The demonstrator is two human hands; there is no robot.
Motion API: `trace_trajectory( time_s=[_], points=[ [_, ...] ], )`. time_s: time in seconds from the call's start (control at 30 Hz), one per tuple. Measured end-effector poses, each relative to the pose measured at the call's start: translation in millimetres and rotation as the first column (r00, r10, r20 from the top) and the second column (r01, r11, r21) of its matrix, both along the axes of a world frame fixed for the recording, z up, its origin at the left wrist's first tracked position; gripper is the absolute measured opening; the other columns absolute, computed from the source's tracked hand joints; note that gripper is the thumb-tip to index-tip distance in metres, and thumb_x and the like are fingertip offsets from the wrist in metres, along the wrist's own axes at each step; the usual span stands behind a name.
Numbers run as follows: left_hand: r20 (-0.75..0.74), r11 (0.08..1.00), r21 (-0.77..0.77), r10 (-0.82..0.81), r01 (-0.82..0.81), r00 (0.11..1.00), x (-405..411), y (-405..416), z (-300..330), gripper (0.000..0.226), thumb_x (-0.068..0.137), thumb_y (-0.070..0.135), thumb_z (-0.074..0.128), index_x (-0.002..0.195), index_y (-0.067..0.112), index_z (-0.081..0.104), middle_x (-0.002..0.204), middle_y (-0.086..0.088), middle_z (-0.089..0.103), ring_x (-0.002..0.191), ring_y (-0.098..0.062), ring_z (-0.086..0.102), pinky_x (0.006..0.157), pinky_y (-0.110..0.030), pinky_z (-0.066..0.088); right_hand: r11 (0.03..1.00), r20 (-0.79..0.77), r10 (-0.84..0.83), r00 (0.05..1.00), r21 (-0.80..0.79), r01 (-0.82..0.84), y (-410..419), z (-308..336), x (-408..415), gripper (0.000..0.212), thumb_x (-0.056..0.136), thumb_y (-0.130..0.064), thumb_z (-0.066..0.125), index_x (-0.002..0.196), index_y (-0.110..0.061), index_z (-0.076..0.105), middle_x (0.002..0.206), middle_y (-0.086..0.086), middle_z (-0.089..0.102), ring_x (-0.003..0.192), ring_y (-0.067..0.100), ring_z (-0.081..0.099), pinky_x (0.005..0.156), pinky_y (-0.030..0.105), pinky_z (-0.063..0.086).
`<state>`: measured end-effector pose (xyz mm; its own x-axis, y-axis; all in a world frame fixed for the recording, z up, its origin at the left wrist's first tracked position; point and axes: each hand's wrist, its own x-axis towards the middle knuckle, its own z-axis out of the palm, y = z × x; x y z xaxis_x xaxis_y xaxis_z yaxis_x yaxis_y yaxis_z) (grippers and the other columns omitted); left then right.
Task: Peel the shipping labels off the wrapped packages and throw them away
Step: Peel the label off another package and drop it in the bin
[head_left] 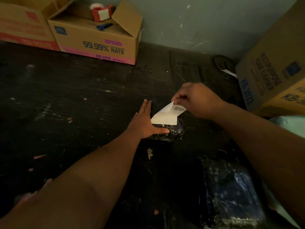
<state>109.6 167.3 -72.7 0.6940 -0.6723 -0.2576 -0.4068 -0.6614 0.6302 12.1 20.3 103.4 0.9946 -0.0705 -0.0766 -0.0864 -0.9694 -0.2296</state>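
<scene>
Left hand (145,123), fingers flat, pins soft slippery package (170,131); right hand (196,100) pinches thin, tearable label (166,115) corner at 12 o'clock.

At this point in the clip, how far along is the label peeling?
Done: nothing clearly; no discarded label or bin shows. In hand: the left hand presses down the small black package while the right hand pinches the white label, its far end lifted and its near edge still on the wrap. Left: finishing this peel, binning it, and perhaps the larger package, whose label isn't visible.
</scene>
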Motion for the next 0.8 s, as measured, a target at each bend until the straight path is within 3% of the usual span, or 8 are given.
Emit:
trace_trajectory(
  time_s=[0.1, 0.43, 0.63, 0.73, 0.8],
  points=[
    [-0.029, 1.000, -0.004, 0.009, -0.009, 1.000, -1.2, -1.2, 1.3, 0.152, 0.051, 0.077, 0.082, 0.159, 0.028, -0.012, 0.166, 0.010, -0.023, 0.155, -0.026, 0.001, 0.122, -0.058, 0.018, 1.000, -0.010, 0.012, 1.000, -0.017, -0.012, -1.3, 8.0, -5.8, 0.019, 0.093, -0.025, 0.061, 0.109, -0.022, 0.072, 0.099, -0.010, 0.055, 0.095, 0.011, 0.057, 0.077, 0.024, 0.043],
    [0.003, 0.999, 0.014, -0.030, 0.030, 1.000, -0.6, 0.8, 2.0, 0.149, 0.056, 0.077, 0.080, 0.159, 0.026, -0.014, 0.166, 0.006, -0.025, 0.155, -0.023, -0.001, 0.122, -0.058, 0.019, 0.996, 0.074, -0.094, 0.993, 0.000, 0.094, -6.8, 15.8, -23.3, 0.021, 0.095, -0.020, 0.059, 0.111, -0.019, 0.072, 0.108, -0.001, 0.063, 0.097, 0.014, 0.060, 0.082, 0.027, 0.048],
    [0.076, 0.993, 0.099, -0.069, 0.062, 0.995, 4.0, -1.4, 4.1, 0.151, 0.054, 0.087, 0.072, 0.159, 0.024, -0.015, 0.166, 0.003, -0.024, 0.155, -0.025, 0.004, 0.123, -0.055, 0.013, 0.984, 0.141, -0.177, 0.974, 0.000, 0.179, -11.7, 14.5, -31.0, 0.021, 0.096, -0.021, 0.057, 0.110, -0.019, 0.071, 0.109, 0.000, 0.063, 0.090, 0.010, 0.057, 0.075, 0.021, 0.044],
    [0.101, 0.994, 0.096, -0.063, 0.053, 0.993, 2.3, 0.0, 4.0, 0.153, 0.050, 0.090, 0.071, 0.159, 0.025, -0.015, 0.167, 0.002, -0.022, 0.155, -0.024, 0.007, 0.123, -0.056, 0.014, 0.960, 0.256, -0.279, 0.926, 0.081, 0.267, -18.3, 29.5, -31.7, 0.018, 0.096, -0.022, 0.057, 0.106, -0.019, 0.072, 0.097, -0.004, 0.061, 0.072, 0.001, 0.054, 0.061, 0.014, 0.040],
    [0.124, 0.991, 0.125, -0.068, 0.052, 0.990, -0.2, -0.4, 6.8, 0.153, 0.052, 0.090, 0.070, 0.158, 0.022, -0.017, 0.167, 0.001, -0.023, 0.155, -0.023, 0.005, 0.123, -0.056, 0.014, 0.965, 0.294, -0.259, 0.920, 0.035, 0.260, -23.9, 44.2, -31.4, 0.018, 0.095, -0.024, 0.058, 0.106, -0.019, 0.072, 0.098, -0.001, 0.065, 0.071, 0.002, 0.053, 0.062, 0.018, 0.040]
  ],
)
